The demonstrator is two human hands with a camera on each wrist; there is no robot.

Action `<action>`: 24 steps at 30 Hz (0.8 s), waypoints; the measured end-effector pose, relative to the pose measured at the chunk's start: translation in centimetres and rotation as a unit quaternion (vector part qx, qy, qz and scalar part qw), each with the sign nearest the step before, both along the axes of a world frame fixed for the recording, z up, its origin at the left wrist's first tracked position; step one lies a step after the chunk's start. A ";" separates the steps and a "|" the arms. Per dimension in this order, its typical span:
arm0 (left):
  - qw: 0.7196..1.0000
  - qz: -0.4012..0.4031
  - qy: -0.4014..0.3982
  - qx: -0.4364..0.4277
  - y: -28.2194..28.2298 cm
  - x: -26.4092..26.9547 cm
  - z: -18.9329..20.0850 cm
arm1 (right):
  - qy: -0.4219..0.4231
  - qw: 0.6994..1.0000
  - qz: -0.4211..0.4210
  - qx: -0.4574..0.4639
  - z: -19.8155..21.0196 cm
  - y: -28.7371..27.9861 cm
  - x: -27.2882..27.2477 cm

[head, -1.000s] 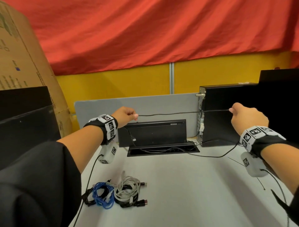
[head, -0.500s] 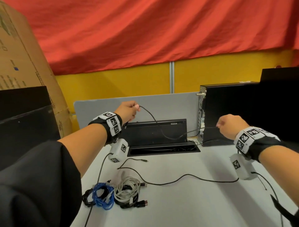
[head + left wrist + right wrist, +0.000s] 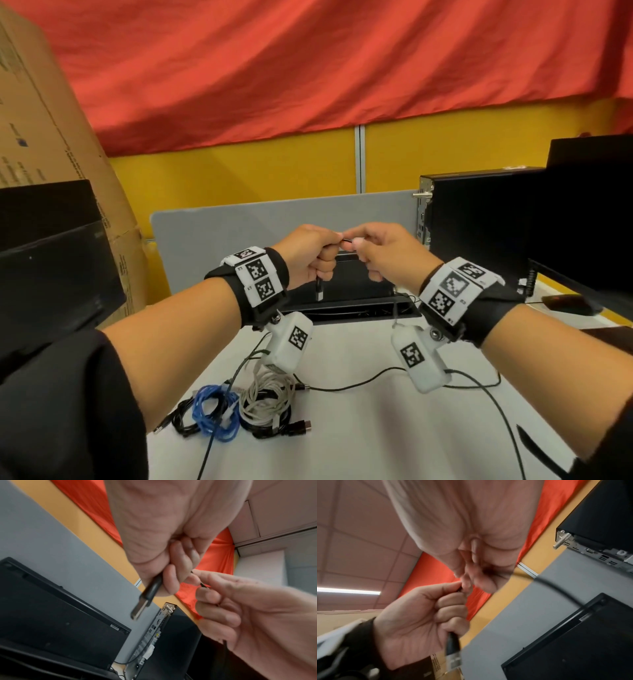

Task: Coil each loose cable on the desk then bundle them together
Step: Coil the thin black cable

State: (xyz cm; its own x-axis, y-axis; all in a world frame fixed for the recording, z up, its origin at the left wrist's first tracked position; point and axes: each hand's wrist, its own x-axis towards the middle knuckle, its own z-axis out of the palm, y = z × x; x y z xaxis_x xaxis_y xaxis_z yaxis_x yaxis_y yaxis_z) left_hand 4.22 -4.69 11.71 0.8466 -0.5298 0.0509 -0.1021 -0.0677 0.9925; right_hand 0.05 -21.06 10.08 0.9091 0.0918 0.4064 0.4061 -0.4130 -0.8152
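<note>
Both hands meet in the air above the desk. My left hand (image 3: 317,255) is curled round a thin black cable, whose USB plug (image 3: 319,291) hangs below the fist; the plug (image 3: 143,603) also shows in the left wrist view. My right hand (image 3: 371,251) pinches the same black cable (image 3: 346,244) right beside the left thumb. The rest of the cable (image 3: 356,383) trails loose across the desk. A pile of coiled cables lies at the near left: blue (image 3: 210,414), grey-white (image 3: 265,399) and black (image 3: 267,430).
A black cable box with an open lid (image 3: 356,284) sits at the back of the white desk (image 3: 359,438). A black computer case (image 3: 479,219) stands back right, a dark monitor (image 3: 51,267) and a cardboard box (image 3: 44,120) at the left. A grey divider (image 3: 239,226) closes the back.
The hands, held wide apart with the cable stretched between them, have come together in the middle. More slack cable now lies on the desk.
</note>
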 end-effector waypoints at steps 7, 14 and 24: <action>0.985 -0.121 0.117 -0.047 2.4 -2.0 -1.3 | -0.106 0.975 -0.110 -0.164 -2.3 -2.6 1.0; 0.971 -0.085 0.055 -0.215 2.5 -2.5 -2.4 | -0.055 0.954 -0.115 -0.271 -5.2 -2.1 0.8; 0.952 0.072 0.002 -0.298 3.4 -0.3 -3.4 | -0.011 0.935 -0.033 -0.354 -6.2 2.0 -1.9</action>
